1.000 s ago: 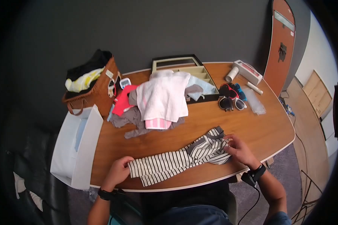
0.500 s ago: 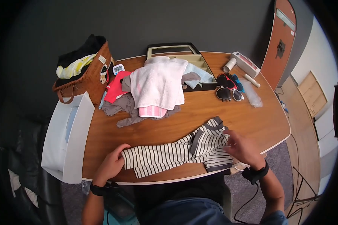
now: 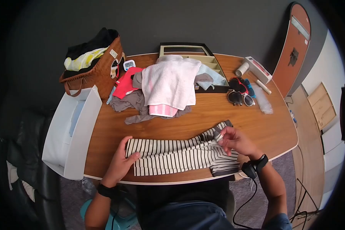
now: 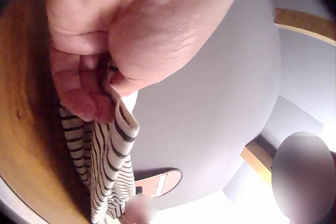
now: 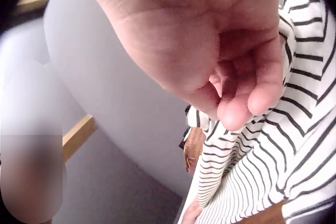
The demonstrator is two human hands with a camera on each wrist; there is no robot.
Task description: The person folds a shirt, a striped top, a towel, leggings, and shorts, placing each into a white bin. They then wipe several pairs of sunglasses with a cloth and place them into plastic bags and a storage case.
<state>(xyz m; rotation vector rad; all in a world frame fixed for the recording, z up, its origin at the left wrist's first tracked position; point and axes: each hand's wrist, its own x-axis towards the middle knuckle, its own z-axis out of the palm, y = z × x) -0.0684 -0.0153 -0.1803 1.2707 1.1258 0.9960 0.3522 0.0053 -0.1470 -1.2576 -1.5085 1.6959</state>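
A white shirt with dark stripes [image 3: 172, 157] and dark grey trim lies lengthwise along the near edge of the table. At its left end, my left hand [image 3: 120, 163] pinches the edge, thumb on top of the cloth. The left wrist view shows that thumb and the fingers of the left hand [image 4: 105, 50] closed on a folded edge of the shirt [image 4: 113, 145]. Toward the grey-trimmed right end, my right hand [image 3: 237, 142] pinches a raised bit of the fabric. Seen from the right wrist, the right hand's fingertips [image 5: 236, 115] meet the thumb at a gathered fold.
Behind the shirt lies a heap of clothes topped by a white towel [image 3: 170, 82], overlapping a black compartment case [image 3: 211, 90]. A white box [image 3: 82, 143] and a brown bag of clothes [image 3: 99, 76] stand left. Sunglasses [image 3: 235, 97] and a clear plastic sleeve [image 3: 263, 100] lie right.
My right hand has shifted left and now pinches a raised part of the shirt. The shirt's folded layers have spread wider toward the near edge. My left thumb has come over the cloth.
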